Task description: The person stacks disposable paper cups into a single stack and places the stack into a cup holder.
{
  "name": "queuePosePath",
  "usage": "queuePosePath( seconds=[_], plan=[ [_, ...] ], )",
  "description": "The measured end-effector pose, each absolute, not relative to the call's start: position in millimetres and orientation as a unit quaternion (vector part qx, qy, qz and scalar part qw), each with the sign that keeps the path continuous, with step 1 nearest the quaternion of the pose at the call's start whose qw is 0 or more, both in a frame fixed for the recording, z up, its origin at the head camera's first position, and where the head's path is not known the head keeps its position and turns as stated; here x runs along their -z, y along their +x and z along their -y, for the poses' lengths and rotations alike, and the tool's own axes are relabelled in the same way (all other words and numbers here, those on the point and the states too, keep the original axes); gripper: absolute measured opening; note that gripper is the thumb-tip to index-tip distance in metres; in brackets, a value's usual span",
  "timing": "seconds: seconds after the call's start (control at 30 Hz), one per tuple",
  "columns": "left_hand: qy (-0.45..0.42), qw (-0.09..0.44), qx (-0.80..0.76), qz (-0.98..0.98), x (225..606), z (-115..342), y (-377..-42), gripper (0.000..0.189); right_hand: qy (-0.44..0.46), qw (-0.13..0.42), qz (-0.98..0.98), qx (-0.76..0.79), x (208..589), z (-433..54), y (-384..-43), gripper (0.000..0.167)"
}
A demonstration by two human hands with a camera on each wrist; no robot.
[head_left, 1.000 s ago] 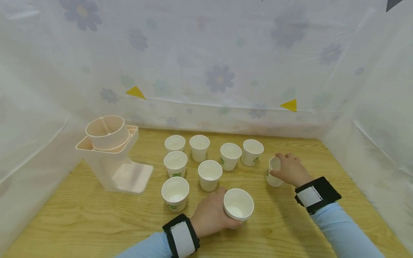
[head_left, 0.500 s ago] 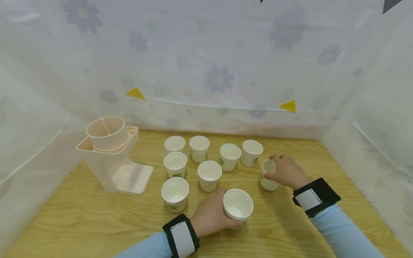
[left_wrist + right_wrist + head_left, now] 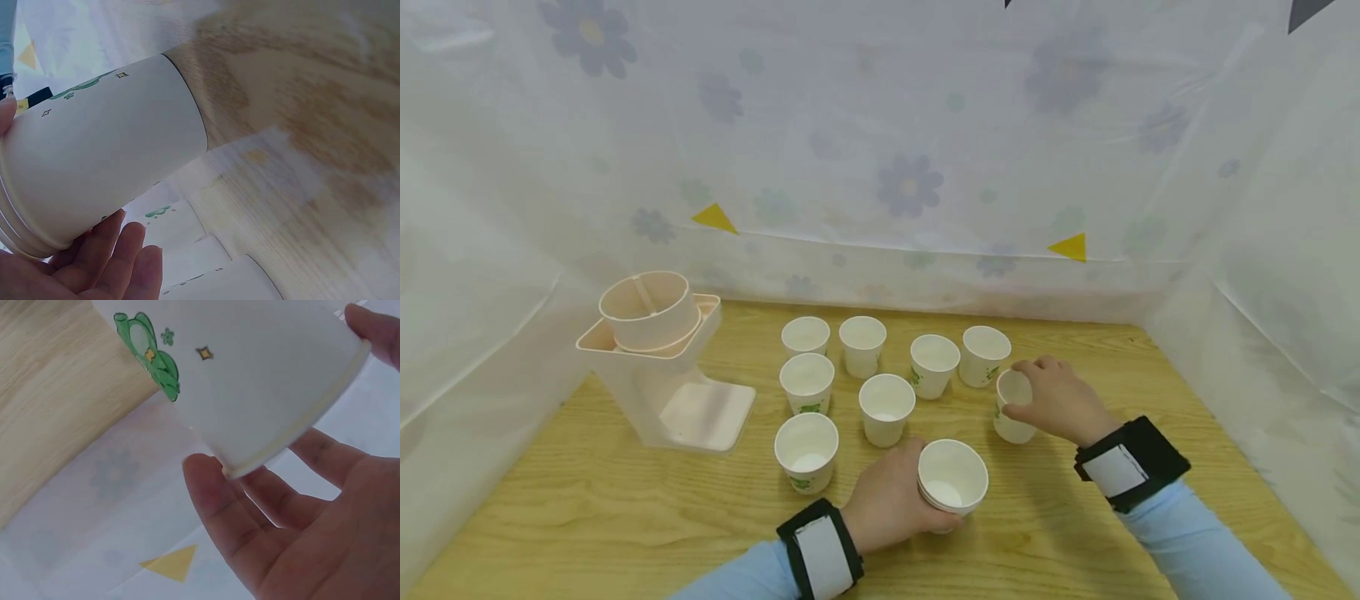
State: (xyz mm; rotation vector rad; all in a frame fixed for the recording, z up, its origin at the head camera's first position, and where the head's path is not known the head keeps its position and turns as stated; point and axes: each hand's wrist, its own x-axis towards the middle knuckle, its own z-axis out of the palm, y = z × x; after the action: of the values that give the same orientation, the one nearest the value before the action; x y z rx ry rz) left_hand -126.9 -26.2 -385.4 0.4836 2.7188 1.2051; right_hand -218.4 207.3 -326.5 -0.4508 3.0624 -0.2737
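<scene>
My left hand (image 3: 891, 500) grips a short stack of nested white paper cups (image 3: 953, 479) near the table's front; several rims show together in the left wrist view, where the stack's side (image 3: 112, 131) fills the upper left. My right hand (image 3: 1060, 400) holds a single paper cup (image 3: 1011, 417) by its rim, thumb on one side and fingers on the other. In the right wrist view that cup's wall (image 3: 250, 369) bears a green cartoon print. Just left of the stack stands another upright cup (image 3: 886, 408), right beside my left fingertips.
Several more upright paper cups stand further back, among them one cup (image 3: 985, 354) behind my right hand and one cup (image 3: 807, 450) at the left front. A cream plastic stand (image 3: 700, 417) with a round top is at the left. Translucent sheeting (image 3: 910, 275) encloses the wooden table (image 3: 625, 517).
My right hand has moved left with its cup, nearer to the stack. My left hand and the stack have stayed in place.
</scene>
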Motion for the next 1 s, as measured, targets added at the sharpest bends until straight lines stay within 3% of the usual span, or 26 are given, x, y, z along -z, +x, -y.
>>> queuePosePath(
  seconds=[1.0],
  plan=[
    [0.16,0.058,-0.396,-0.902,385.7,26.7,-126.9,0.065,-0.204,-0.039,-0.972,0.109,295.4,-180.1,-184.2,0.051]
  ],
)
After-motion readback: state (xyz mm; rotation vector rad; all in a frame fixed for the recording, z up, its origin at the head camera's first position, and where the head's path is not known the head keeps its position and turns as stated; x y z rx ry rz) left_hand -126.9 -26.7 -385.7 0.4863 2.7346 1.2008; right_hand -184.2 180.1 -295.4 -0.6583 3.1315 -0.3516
